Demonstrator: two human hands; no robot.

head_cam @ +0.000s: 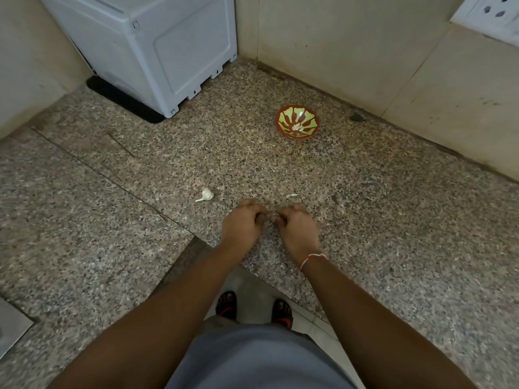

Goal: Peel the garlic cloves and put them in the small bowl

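Granite counter (365,220), speckled, wide, wraps round the corner; big grey-white box (157,46) parked at back left on a black mat (120,99). Tiled wall (365,51) behind, socket plate (488,15) top right.

Next down in size: both forearms reaching in from the bottom, thread band (311,259) on the right wrist.

Left hand (244,223) and right hand (297,228) meet knuckle to knuckle just above the counter edge, fingers of both curled in tight w/ tips pinched together on sth tiny and pale at the join, prob. a clove (273,214) mid-peel. Only a sliver visible; can't tell how much skin is left on it.

Bowl (297,122), red w/ yellow-green stripes, sits well apart toward the back right, near the wall. Several pale peeled cloves (298,127) already inside.

Garlic head (206,194), partly broken down, stalk pointing left, lies near the left hand on bare stone. Scrap of skin (293,195) just beyond the right hand.

Risks, as judgement:
- Slippery clove, squeezed hard btw. fingertips, could shoot out; hands sit close to the counter edge, so a drop to the floor looks likely.
- Long carry to bowl; loose pinch en route = clove lost on speckled stone, hard to spot.
- Skin bits sticking to fingers could ride into bowl w/ the clove.
- Head sits unsteadied; a nudge from the left wrist could roll it away.
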